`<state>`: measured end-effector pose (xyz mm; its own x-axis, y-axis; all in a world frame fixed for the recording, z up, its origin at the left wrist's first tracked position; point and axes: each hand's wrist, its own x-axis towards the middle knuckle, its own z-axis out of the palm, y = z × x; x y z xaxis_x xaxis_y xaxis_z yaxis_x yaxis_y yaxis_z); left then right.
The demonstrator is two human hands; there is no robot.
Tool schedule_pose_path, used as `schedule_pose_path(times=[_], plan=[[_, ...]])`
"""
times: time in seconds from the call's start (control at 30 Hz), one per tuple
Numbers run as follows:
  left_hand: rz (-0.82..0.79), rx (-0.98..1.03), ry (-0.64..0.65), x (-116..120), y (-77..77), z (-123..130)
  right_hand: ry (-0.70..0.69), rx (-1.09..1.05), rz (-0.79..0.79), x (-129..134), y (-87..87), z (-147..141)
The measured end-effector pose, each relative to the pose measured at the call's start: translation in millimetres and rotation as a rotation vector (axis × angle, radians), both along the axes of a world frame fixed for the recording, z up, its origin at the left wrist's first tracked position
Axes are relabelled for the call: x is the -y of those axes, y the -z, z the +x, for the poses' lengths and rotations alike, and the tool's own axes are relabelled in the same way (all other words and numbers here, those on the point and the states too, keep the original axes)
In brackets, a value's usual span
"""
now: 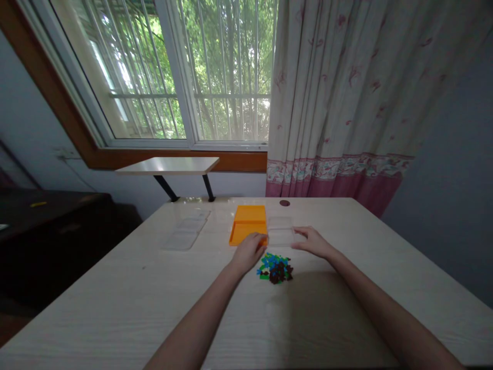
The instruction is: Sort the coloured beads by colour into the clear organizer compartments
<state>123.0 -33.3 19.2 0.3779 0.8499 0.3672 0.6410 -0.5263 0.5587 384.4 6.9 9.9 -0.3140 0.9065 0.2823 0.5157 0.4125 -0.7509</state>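
A clear plastic box [281, 237] lies open on the table between my two hands. My left hand [248, 251] has its fingers curled at the box's left edge, close to an open orange plastic case [249, 213]. From the other side, my right hand [313, 241] grips the box's right edge, thumb and fingers apart along it. The fingertips of my left hand are partly hidden. Just in front of the box is a pile of small blue, green and dark brown plastic pieces [275, 268].
Another clear plastic case [187, 231] lies at the left of the pale wooden table [154, 308]. A raised white shelf [169, 165] on black legs stands at the back left. A dark round disc [284, 203] sits near the back edge, before the curtain [327, 169].
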Motion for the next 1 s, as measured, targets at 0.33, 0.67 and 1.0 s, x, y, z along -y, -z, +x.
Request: schedule_pose_path(times=[0.33,0.67,1.0], plan=[[0.008,-0.149,0.033,-3.4,-12.5,-16.0,0.019,0.4,0.173,-1.8,2.7,-25.8],[-0.03,-0.225,0.02,-5.7,-20.4,-21.4,0.06,0.446,0.226,4.4,3.9,-35.8],[-0.08,-0.245,0.006,-2.2,-33.9,-28.6,0.066,0.515,0.266,8.8,2.4,-46.4]])
